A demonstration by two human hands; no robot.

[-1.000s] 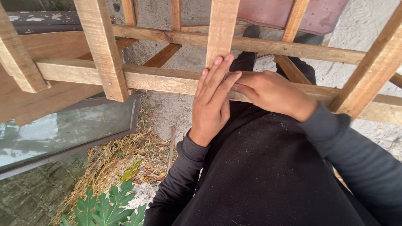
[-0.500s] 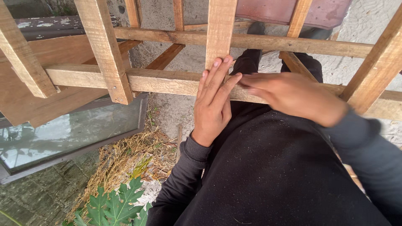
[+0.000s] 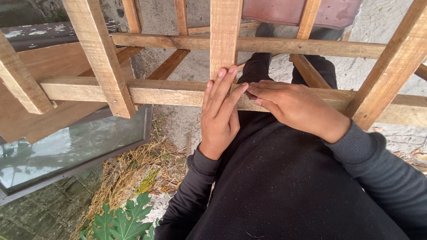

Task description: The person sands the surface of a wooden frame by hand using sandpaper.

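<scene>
The wooden frame stands in front of the person's lap, its near rail running left to right, with a vertical slat crossing above it. The left hand lies flat, fingers extended, on the rail below that slat; the right hand rests just right of it, fingers nearly flat, gripping nothing. The frame looks stiff, rough and fairly heavy, best gripped at the rail either side of the slat.

Soft even daylight, sharp focus
</scene>
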